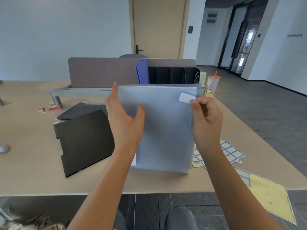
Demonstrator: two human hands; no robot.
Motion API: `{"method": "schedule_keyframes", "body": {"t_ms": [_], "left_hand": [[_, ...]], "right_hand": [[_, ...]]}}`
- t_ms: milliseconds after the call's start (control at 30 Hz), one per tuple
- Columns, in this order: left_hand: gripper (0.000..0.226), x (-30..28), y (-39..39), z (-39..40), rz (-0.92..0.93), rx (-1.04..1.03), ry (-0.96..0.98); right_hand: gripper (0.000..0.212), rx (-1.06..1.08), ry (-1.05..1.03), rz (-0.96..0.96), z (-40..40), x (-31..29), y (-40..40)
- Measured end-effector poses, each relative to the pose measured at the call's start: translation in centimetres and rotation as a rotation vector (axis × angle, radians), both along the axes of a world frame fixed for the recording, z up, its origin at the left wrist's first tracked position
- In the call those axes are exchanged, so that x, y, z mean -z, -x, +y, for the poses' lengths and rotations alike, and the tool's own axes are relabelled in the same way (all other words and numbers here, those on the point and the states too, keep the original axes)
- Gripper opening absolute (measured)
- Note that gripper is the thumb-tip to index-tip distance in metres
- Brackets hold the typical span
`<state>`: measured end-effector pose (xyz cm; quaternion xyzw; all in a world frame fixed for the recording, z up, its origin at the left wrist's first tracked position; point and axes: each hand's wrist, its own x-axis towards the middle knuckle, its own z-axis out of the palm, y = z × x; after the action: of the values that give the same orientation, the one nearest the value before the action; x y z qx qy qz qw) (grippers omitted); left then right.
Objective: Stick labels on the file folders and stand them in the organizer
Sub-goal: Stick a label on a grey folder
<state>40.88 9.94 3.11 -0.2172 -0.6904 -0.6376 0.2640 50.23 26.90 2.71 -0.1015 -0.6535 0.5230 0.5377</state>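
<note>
Both hands hold grey folder [162, 130]; organizer [172, 75] base hidden behind it.

Your view is evenly lit and fairly bright — soft, cool daylight, strongest at the tall dark-framed glass doors [240, 42] in the far right, where the panes glare white. Shadows stay faint: a soft one under the matte black flat binder [83, 140] near the left edge of the beige desk [25, 163]. The whole frame is slightly soft, and the wide lens bows the desk's near edge and stretches the corners.
</note>
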Motion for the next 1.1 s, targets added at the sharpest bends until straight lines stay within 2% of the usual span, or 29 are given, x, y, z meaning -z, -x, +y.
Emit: {"method": "schedule_keyframes", "body": {"t_ms": [67, 133, 233, 300, 433, 700, 1100], "left_hand": [[0.076, -1.8, 0.1, 0.4, 0.121, -0.091, 0.105], [0.064, -3.4, 0.4, 1.0, 0.298, -0.190, 0.296], [0.041, -5.1, 0.6, 2.3, 0.449, -0.045, 0.566], [0.040, -5.8, 0.4, 2.8, 0.474, 0.042, 0.673], [0.049, -5.9, 0.3, 2.8, 0.539, 0.002, 0.774], [0.045, -5.9, -0.6, 2.8, 0.528, 0.075, 0.757], [0.032, -6.3, 0.0, 3.4, 0.489, 0.266, 0.616]], "right_hand": [[0.011, -0.001, 0.007, 0.017, -0.2, -0.2, 0.0], [0.010, -0.010, 0.018, 0.028, -0.3, -0.3, 0.0], [0.012, -0.024, 0.014, 0.030, -0.3, -0.3, -0.2], [0.011, -0.017, 0.007, 0.023, -0.3, -0.4, -0.7], [0.004, 0.018, 0.021, 0.066, -0.9, -0.2, -2.3], [0.013, -0.020, -0.079, 0.012, -1.6, -0.6, -3.5], [0.010, -0.135, -0.110, 0.000, -1.4, -1.5, -3.4]]}}
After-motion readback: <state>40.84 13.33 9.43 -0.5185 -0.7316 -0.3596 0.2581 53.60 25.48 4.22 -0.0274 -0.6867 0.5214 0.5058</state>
